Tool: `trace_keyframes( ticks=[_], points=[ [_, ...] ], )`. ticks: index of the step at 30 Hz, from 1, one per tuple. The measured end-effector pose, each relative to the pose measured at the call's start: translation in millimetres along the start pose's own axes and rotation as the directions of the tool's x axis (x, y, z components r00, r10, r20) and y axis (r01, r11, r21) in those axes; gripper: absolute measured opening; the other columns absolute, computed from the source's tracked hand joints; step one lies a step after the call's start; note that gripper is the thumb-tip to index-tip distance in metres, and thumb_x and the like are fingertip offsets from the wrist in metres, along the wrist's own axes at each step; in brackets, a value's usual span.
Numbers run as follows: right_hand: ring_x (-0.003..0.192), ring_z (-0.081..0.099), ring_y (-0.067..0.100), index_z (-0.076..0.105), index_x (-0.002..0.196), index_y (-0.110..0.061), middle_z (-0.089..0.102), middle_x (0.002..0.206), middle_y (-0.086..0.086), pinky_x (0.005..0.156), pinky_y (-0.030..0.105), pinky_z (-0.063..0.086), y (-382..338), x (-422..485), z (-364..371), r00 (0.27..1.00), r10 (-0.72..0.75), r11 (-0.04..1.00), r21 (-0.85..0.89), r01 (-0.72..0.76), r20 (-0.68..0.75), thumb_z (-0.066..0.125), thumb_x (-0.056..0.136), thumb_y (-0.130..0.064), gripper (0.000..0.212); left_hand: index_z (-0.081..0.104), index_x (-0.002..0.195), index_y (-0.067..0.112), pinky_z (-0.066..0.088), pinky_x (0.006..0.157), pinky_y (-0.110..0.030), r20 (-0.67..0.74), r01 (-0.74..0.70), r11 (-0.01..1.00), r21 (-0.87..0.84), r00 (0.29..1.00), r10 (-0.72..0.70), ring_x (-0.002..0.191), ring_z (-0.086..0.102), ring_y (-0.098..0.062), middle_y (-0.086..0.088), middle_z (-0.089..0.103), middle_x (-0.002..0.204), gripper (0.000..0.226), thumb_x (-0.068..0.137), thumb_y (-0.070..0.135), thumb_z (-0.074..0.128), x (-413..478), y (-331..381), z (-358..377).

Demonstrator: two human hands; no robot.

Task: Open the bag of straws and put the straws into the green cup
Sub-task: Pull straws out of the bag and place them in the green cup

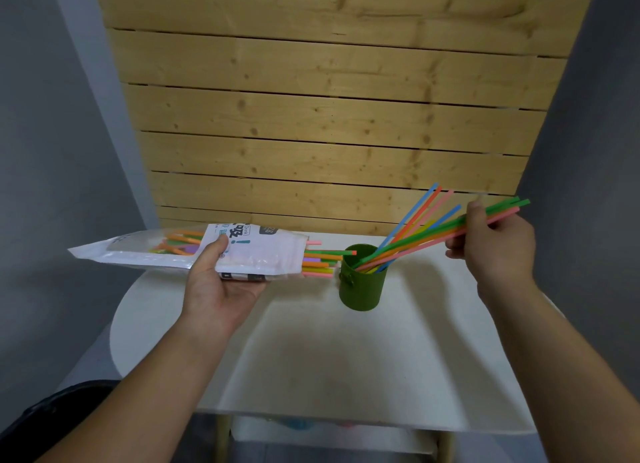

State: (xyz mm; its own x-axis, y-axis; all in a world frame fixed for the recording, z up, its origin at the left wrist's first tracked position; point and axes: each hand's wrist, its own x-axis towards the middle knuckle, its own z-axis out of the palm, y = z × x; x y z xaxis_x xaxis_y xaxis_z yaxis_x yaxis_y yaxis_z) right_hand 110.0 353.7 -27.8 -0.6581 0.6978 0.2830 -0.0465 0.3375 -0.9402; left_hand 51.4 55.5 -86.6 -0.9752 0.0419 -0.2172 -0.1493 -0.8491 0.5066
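Note:
My left hand (221, 286) grips a white plastic bag of straws (263, 251) from below, held level above the table with its open end pointing right. Coloured straw ends (320, 263) stick out of that opening, close to the green cup (362, 286). The cup stands upright on the white table. My right hand (495, 244) pinches a small bunch of green and pink straws (429, 232) near their upper ends; their lower ends sit inside the cup. Several blue, orange and pink straws (415, 213) lean in the cup on their own.
The white table (311, 352) has a rounded left side and a front edge near the bottom of the view. A wall of pale wooden slats (329, 116) rises right behind the table. Grey walls flank both sides.

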Motion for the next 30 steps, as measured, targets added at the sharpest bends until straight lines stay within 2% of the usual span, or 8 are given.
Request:
trace_keyframes(
  ticks=[3,8,14,18,20,23,28,30],
  points=[
    [0.053,0.068,0.023,0.062,0.069,-0.016,0.067,0.063,0.011,0.064,0.041,0.061,1,-2,5,1.0,-0.019,1.0,-0.022,0.02,0.023,0.047,0.101,-0.031,0.039,0.065,0.121,0.014,0.061,0.071,-0.047,-0.006,-0.001,1.0,0.012,1.0,0.001,0.107,0.073,-0.031,-0.012,0.077,0.112,0.028,0.094,0.022,0.065,0,0,1],
    [0.057,0.066,0.019,0.066,0.082,-0.011,0.068,0.07,0.011,0.055,0.03,0.057,10,-3,25,0.974,0.061,0.998,-0.039,-0.054,0.22,0.056,0.099,-0.03,0.027,0.065,0.12,0.014,0.061,0.074,-0.047,-0.015,-0.006,0.999,0.04,1.0,0.006,0.105,0.073,-0.031,-0.011,0.077,0.112,0.027,0.095,0.023,0.064,-2,-2,1],
    [0.065,0.066,0.02,0.066,0.092,-0.004,0.067,0.077,0.012,0.069,0.032,0.06,19,0,36,0.939,0.185,0.961,0.148,-0.235,0.292,0.067,0.092,-0.016,0.012,0.066,0.113,0.014,0.061,0.08,-0.047,-0.005,-0.016,0.998,0.061,1.0,0.017,0.091,0.077,-0.027,-0.01,0.079,0.101,0.02,0.095,0.022,0.065,-5,-2,2],
    [0.065,0.068,0.023,0.061,0.106,0.0,0.064,0.09,0.015,0.076,0.043,0.062,23,-9,35,0.934,0.25,0.95,0.122,-0.288,0.256,0.079,0.082,-0.021,0.036,0.066,0.117,0.014,0.055,0.094,-0.052,-0.005,-0.029,0.999,0.045,1.0,0.029,0.108,0.072,-0.03,-0.01,0.077,0.113,0.025,0.094,0.022,0.066,-5,-1,2],
    [0.065,0.067,0.024,0.057,0.101,-0.003,0.058,0.093,0.012,0.075,0.046,0.062,23,-17,32,0.918,0.309,0.942,0.055,-0.332,0.25,0.08,0.08,-0.031,0.042,0.066,0.12,0.014,0.053,0.098,-0.055,0.0,-0.031,0.999,0.033,1.0,0.031,0.11,0.072,-0.031,-0.011,0.075,0.118,0.028,0.093,0.021,0.067,-5,-1,3],
    [0.064,0.061,0.025,0.051,0.082,-0.008,0.054,0.084,0.013,0.066,0.041,0.061,15,-33,28,0.856,0.417,0.908,-0.092,-0.409,0.305,0.074,0.083,-0.045,0.044,0.066,0.118,0.015,0.053,0.097,-0.056,0.006,-0.034,0.999,0.023,0.999,0.034,0.109,0.072,-0.031,-0.012,0.076,0.116,0.026,0.093,0.021,0.067,-6,-1,4],
    [0.058,0.057,0.023,0.053,0.095,-0.008,0.057,0.08,0.012,0.05,0.03,0.051,2,-52,28,0.693,0.563,0.795,-0.068,-0.602,0.449,0.07,0.08,-0.058,0.054,0.066,0.118,0.015,0.053,0.098,-0.056,0.013,-0.036,0.999,0.014,0.999,0.036,0.108,0.072,-0.03,-0.012,0.075,0.117,0.025,0.093,0.021,0.067,-8,-4,7],
    [0.055,0.055,0.02,0.059,0.093,-0.009,0.056,0.072,0.008,0.049,0.029,0.048,-1,-63,33,0.672,0.498,0.81,-0.016,-0.587,0.548,0.067,0.085,-0.055,0.047,0.066,0.114,0.015,0.052,0.1,-0.056,0.012,-0.027,1.0,0.014,1.0,0.027,0.11,0.072,-0.031,-0.012,0.076,0.116,0.022,0.093,0.02,0.067,-8,-5,8]
  ],
)
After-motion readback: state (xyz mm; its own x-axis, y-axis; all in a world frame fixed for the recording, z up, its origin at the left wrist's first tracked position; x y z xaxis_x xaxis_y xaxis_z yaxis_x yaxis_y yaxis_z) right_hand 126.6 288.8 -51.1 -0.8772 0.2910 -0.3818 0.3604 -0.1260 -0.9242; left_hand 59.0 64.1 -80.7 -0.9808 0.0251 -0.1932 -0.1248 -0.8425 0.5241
